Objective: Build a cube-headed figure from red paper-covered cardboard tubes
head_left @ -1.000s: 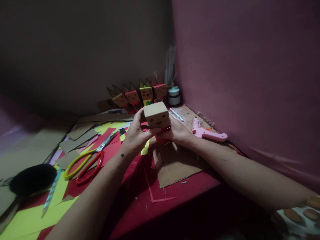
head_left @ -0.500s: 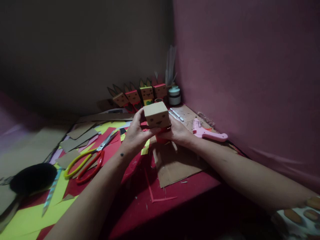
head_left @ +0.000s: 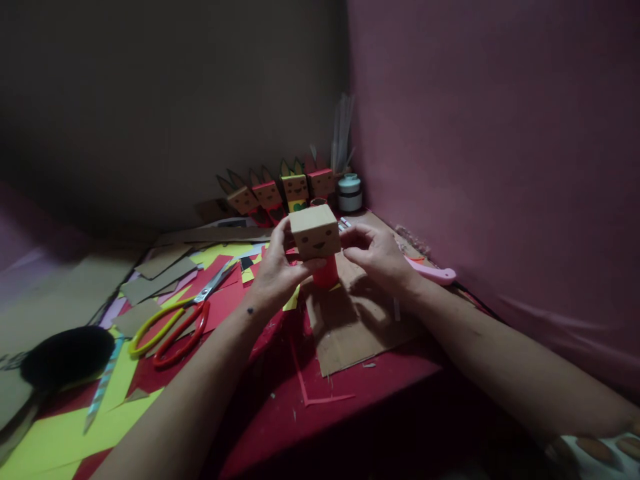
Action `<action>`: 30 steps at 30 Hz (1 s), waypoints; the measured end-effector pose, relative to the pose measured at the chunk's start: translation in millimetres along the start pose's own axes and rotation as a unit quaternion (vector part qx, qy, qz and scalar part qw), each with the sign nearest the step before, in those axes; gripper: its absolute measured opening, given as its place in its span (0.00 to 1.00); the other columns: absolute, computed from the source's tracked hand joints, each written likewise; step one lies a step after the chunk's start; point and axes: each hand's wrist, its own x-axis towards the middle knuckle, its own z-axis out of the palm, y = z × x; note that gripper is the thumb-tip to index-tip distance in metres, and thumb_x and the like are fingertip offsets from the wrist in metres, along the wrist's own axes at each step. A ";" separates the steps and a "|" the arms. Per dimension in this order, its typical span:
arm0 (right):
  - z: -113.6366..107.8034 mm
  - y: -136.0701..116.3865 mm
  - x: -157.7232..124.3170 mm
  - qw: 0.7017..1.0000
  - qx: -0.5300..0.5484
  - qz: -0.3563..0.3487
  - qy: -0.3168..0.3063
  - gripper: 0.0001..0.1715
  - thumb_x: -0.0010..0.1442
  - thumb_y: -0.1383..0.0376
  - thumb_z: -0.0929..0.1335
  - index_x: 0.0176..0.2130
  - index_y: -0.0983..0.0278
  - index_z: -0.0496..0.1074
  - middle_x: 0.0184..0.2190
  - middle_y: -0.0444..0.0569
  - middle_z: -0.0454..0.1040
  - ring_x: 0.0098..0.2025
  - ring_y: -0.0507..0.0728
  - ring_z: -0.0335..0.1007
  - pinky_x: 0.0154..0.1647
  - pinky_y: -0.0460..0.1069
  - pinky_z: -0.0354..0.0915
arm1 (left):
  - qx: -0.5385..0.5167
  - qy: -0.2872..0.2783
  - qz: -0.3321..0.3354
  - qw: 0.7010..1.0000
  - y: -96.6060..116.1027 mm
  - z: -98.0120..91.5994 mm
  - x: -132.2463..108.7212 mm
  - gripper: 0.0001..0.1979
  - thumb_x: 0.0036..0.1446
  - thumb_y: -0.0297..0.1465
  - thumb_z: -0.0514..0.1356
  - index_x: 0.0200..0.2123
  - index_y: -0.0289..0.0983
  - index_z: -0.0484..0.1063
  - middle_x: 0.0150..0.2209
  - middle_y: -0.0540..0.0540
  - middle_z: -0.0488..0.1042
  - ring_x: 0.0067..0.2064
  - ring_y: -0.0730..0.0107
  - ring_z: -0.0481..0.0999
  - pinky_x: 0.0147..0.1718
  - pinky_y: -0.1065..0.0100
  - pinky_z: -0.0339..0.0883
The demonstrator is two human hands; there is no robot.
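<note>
A small figure stands on a cardboard sheet (head_left: 370, 333), with a cardboard box head (head_left: 317, 240) bearing a drawn face and a red tube body (head_left: 327, 272) beneath it. My left hand (head_left: 280, 263) grips the head from its left, thumb across the lower front and fingers behind. Just right of the head, my right hand (head_left: 380, 257) has curled fingers, thumb and forefinger slightly apart, with nothing visible between them. Its fingertips are close to the head's right edge; whether they touch it I cannot tell.
Several similar eared figures (head_left: 294, 187) line the back wall beside a pale lidded jar (head_left: 349, 193). Scissors (head_left: 187, 313), a striped pencil (head_left: 104, 383), yellow paper (head_left: 65, 433) and a black round object (head_left: 67, 357) lie left. A pink glue gun (head_left: 434, 272) is partly hidden at right.
My right hand has let go of the red body and moved up and right, beside the head. My left hand still holds the figure, which has barely shifted.
</note>
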 end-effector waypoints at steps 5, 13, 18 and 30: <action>-0.4 -4.8 -4.2 0.989 -0.115 -0.084 0.032 0.07 0.52 0.69 0.67 0.30 0.63 0.77 0.29 0.49 0.80 0.33 0.57 0.76 0.36 0.53 0.69 | 0.027 0.011 0.029 0.999 0.9 1.5 -0.1 0.42 0.41 0.36 0.75 0.59 0.43 0.63 0.58 0.41 0.69 0.55 0.50 0.72 0.54 0.51 0.67; -0.9 -9.5 -9.5 0.963 -0.209 -0.160 0.049 0.08 0.52 0.71 0.66 0.28 0.63 0.76 0.28 0.49 0.80 0.30 0.57 0.75 0.34 0.52 0.67 | 0.019 0.012 0.033 0.999 -0.6 3.9 0.1 0.38 0.43 0.35 0.74 0.57 0.42 0.66 0.59 0.40 0.70 0.59 0.48 0.70 0.55 0.50 0.67; -1.0 -7.6 -10.5 0.942 -0.271 -0.194 0.043 0.07 0.53 0.70 0.66 0.27 0.62 0.73 0.26 0.49 0.78 0.29 0.57 0.71 0.35 0.53 0.64 | 0.017 0.016 0.034 0.999 -2.6 4.0 0.3 0.38 0.42 0.35 0.74 0.57 0.41 0.66 0.58 0.40 0.71 0.58 0.48 0.70 0.56 0.50 0.65; -1.6 -7.0 -11.3 0.903 -0.352 -0.247 0.017 0.09 0.56 0.69 0.63 0.24 0.60 0.62 0.22 0.46 0.69 0.27 0.56 0.63 0.37 0.54 0.58 | 0.027 0.023 0.032 0.999 0.1 4.7 -0.3 0.38 0.42 0.35 0.74 0.57 0.41 0.66 0.55 0.41 0.73 0.53 0.50 0.73 0.52 0.50 0.67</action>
